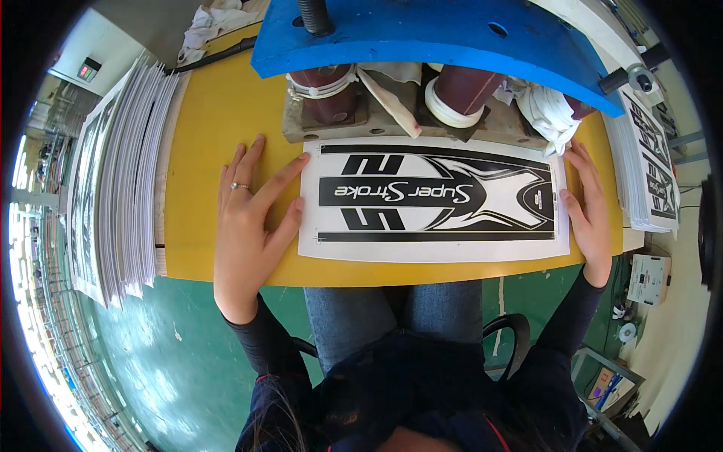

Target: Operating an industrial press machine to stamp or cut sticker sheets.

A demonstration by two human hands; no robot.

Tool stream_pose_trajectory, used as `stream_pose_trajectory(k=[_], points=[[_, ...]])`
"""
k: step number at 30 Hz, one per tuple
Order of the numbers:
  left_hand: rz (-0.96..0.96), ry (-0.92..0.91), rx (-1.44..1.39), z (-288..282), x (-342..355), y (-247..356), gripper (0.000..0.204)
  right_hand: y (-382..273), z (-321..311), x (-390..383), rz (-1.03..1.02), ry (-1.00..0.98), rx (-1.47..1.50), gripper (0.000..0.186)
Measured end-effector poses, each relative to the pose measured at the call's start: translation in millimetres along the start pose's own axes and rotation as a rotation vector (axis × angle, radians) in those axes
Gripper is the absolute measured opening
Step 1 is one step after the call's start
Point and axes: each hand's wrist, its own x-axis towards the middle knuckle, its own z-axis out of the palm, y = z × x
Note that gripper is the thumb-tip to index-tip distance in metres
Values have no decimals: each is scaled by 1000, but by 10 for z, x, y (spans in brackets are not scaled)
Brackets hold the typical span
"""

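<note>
- Stretching left to right between two bare hands, a white printed sheet (pixel 504 251) with black graphics lies flat on a yellow bench (pixel 196 188), its long axis running from one hand to the other.
- Left hand (pixel 252 200): at the sheet's left short edge, fingers spread and palm down. Index fingertip and thumb meet that edge; the other fingers rest on the bench. Its grip is loose, not closed around anything.
- Right hand (pixel 589 200): at the right short edge, thumb against the margin, fingers extended toward the far corner. Its grip is also relaxed, not pinching the sheet as far as can be seen.
- Neither hand is clearly nearer; the sheet fills the gap between them.
- Beyond the sheet's far long edge, just beside it, sits a grey metal block (pixel 298 129) beneath a blue plate (pixel 444 45); the near edge faces the person's lap.
</note>
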Motion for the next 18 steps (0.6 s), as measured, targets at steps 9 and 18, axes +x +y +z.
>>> stream_pose_trajectory(k=[9, 18], points=[[27, 23, -19, -32, 13, 2, 43, 26, 25, -15, 23, -39, -221, 65], [67, 77, 13, 34, -38, -43, 38, 72, -6, -86, -4, -52, -232, 66]])
